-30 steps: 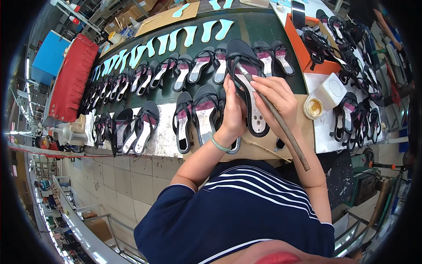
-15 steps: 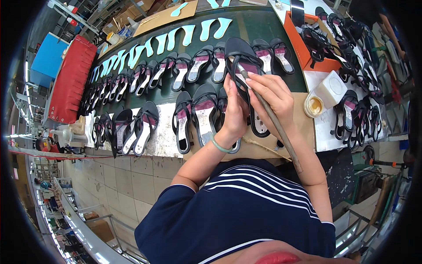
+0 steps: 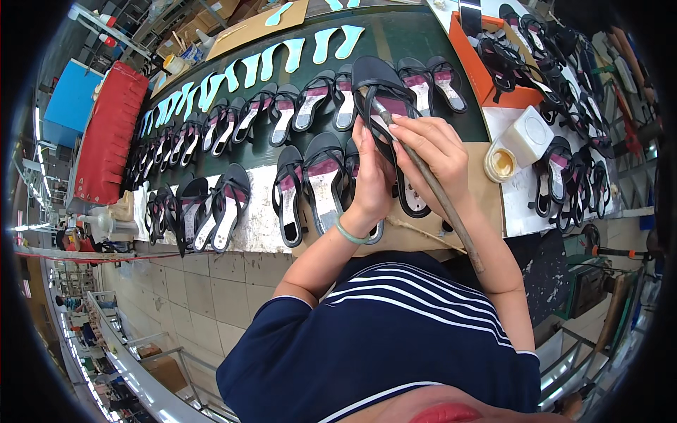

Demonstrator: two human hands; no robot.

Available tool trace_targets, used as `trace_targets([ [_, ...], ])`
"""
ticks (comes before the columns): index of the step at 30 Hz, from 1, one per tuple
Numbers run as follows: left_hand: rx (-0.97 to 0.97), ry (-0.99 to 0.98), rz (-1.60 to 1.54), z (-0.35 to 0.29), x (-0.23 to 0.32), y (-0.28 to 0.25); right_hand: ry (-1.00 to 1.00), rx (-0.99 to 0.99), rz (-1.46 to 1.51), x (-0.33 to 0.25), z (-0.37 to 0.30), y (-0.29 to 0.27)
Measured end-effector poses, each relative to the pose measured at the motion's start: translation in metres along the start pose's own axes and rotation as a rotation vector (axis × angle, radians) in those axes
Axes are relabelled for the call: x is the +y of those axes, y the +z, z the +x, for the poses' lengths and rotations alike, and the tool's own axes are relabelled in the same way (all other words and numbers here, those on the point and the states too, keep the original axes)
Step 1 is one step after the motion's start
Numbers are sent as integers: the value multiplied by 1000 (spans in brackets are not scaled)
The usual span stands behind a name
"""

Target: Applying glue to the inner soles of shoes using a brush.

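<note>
In front of me a black strappy sandal (image 3: 381,74) is held up over the bench edge, toe pointing away. My left hand (image 3: 373,176) is closed around its left side, a pale green bangle on the wrist. Between the fingers of my right hand (image 3: 436,156) is a long brush (image 3: 451,211) with a worn handle. Its tip reaches inside the sandal, by the purple part under the straps; the bristles are hard to make out. More black sandals (image 3: 323,183) stand on the brown board just left of my hands.
Rows of sandals (image 3: 282,113) and light-blue insole pieces (image 3: 290,56) lie on the green bench (image 3: 395,39). At right are an open jar (image 3: 501,164), a white container (image 3: 530,134) and an orange box (image 3: 474,70) holding sandals. A red padded block (image 3: 106,134) is at left.
The view has shifted slightly, so the bench items sit a little further left. Both hands keep their hold, and the brush tip has moved slightly toward the sandal's toe.
</note>
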State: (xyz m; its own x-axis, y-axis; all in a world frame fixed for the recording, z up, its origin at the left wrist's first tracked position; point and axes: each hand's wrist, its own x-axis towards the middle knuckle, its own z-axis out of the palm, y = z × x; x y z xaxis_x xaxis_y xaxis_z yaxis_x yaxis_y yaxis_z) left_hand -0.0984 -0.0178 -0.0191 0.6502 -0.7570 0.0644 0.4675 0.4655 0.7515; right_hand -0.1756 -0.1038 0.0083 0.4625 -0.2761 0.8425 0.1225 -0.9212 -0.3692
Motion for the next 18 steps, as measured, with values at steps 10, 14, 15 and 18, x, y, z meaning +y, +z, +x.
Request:
trace_targets([
  [10,16,-30,-28,1,1,0,44,-38,-31,-1,-4,-8],
  [14,2,-41,-21,1,1,-2,46,-46,-64,-2,-5,-11],
  [15,-15,-39,-14,1,1,-3,49,-44,-67,-1,-6,-11],
  [18,-2,-84,-29,2,-1,-6,40,-14,-99,2,-9,-11],
])
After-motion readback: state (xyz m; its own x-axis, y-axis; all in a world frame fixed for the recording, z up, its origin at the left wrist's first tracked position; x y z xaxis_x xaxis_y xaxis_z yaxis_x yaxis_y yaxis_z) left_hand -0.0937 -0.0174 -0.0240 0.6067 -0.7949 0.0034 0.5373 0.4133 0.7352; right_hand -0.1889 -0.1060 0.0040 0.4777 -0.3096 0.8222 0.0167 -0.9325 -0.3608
